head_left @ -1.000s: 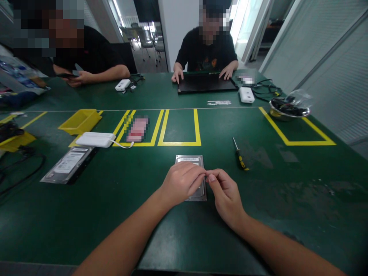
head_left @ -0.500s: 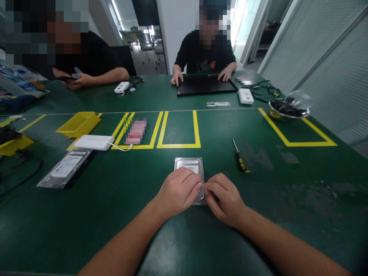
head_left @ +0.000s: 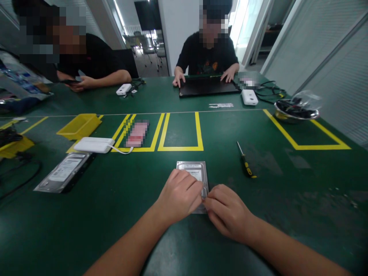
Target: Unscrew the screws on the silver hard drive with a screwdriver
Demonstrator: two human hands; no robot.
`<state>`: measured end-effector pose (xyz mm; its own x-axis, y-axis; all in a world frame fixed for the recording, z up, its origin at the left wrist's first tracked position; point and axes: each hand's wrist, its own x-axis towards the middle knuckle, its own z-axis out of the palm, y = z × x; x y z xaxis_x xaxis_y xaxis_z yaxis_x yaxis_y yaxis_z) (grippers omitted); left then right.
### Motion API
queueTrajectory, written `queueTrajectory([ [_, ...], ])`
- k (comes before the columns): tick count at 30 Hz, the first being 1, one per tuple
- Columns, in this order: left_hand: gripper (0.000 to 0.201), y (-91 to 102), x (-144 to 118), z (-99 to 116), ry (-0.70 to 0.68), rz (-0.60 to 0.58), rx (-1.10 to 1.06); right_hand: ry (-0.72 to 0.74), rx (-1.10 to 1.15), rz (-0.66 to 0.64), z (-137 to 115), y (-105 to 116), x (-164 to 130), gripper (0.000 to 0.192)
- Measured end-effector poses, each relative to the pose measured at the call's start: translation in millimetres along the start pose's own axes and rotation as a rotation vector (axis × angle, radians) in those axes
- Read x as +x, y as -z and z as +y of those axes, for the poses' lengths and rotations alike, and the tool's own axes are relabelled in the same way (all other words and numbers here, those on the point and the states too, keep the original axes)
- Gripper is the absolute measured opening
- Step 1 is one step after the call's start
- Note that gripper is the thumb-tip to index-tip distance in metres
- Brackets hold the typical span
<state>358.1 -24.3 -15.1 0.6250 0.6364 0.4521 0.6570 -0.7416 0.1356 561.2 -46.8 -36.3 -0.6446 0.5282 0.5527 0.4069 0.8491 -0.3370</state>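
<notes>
Starting at far L, we note 1 yellow bin (head_left: 20, 150) w/ dark cables (head_left: 10, 136). Next: a wrapped HDD (head_left: 63, 172), label up, flat on the green table (head_left: 115, 230); a 2nd yellow bin (head_left: 79, 124); a white pwr bank (head_left: 93, 145) just beyond the wrapped HDD, w/ a white lead (head_left: 123, 152) running to a pink device (head_left: 137, 134) (pixelated). Behind, 1 co-worker (head_left: 97, 53) holds a dark phone (head_left: 69, 81).

At ctr, our L hand (head_left: 182, 193) is over the bare HDD (head_left: 194, 166), which lies flat on the table, nearer us than the tape frame (head_left: 181, 148). L fingers are curled, tips at the drive's R edge. Beyond, a 2nd co-worker (head_left: 205, 53) rests 2 hands on a black panel (head_left: 208, 87).

Just R of the drive is our R hand (head_left: 225, 211), fingers bent, tips close to the L ones. We can't tell if either hand grips a part; detail too small.

Further R, 1 screwdriver (head_left: 246, 165) lies apart, shaft pointing away from us. Far R: a metal bowl (head_left: 296, 120) w/ dark contents + clear plastic (head_left: 307, 100).
</notes>
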Motion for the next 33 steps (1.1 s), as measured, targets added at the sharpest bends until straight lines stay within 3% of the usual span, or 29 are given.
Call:
queueTrajectory([
  [21,0.017,1.4,2.3,-4.4,0.058,-0.038,-0.113,-0.028,0.068,-0.069,1.8,1.8,-5.3,0.021],
  [33,0.011,-3.5,-0.6,-4.2,0.015,-0.177,-0.042,-0.047,0.078,-0.083,1.8,1.7,-5.7,0.023],
])
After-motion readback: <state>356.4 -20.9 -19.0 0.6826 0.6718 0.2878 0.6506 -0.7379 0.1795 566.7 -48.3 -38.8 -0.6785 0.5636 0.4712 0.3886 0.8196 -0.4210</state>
